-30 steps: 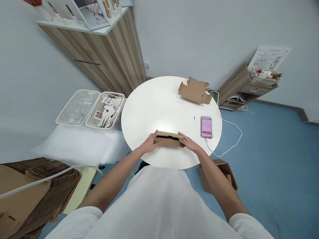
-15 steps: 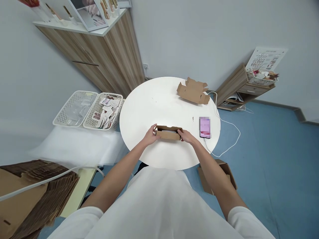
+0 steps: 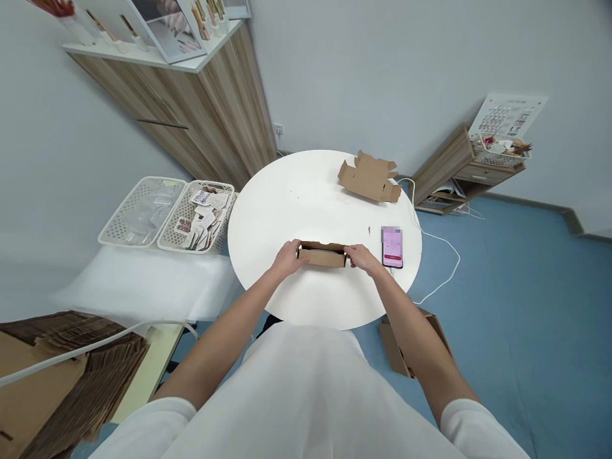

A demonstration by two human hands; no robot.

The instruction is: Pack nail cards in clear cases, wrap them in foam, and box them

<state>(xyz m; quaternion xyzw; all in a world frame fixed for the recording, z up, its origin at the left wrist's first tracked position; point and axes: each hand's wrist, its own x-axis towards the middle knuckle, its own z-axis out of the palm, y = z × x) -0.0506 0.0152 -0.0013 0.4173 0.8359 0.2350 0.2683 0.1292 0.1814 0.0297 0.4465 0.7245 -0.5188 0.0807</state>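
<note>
A small brown cardboard box (image 3: pixel 322 255) rests on the round white table (image 3: pixel 306 210) near its front edge. My left hand (image 3: pixel 285 258) grips the box's left end with curled fingers. My right hand (image 3: pixel 361 257) grips its right end the same way. The box's top is mostly folded shut, with a torn-looking edge along the far side. A second cardboard box (image 3: pixel 369 176), unfolded and open, lies at the table's far right.
A phone (image 3: pixel 392 247) on a white cable (image 3: pixel 440 264) lies right of the box. Two white baskets (image 3: pixel 167 210) stand left on a low bench. Flat cardboard stacks (image 3: pixel 62 370) lie at lower left, a cardboard box (image 3: pixel 399 347) on the blue floor.
The box showed a white item inside half a second ago; now its top flap is folded down over it. Both hands stayed on the box's ends.
</note>
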